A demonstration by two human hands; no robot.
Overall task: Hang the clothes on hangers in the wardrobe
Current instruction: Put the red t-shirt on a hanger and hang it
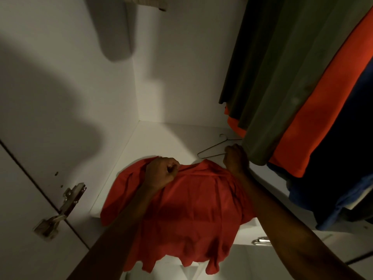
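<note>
A red shirt lies spread on the white wardrobe floor, its lower part hanging over the front edge toward the camera. The left hand rests on the shirt's far edge with its fingers curled into a fist, pinching a fold of the red cloth near the collar. The right hand reaches past the shirt's far right corner, its fingers curled around the lower bar of a wire hanger that lies flat on the floor just behind the shirt; the hanger's hook points toward the back wall. Both bare forearms come up from the bottom of the view, the left one crossing over the shirt. Hanging at the right, close above the right hand, are an olive garment, an orange one beside it, and a dark blue one nearest the right edge; the olive hem touches or nearly touches the right hand's knuckles. On the left, a metal hinge joins the open door to the wardrobe's side wall. The light is dim, with broad shadows on the left wall.
</note>
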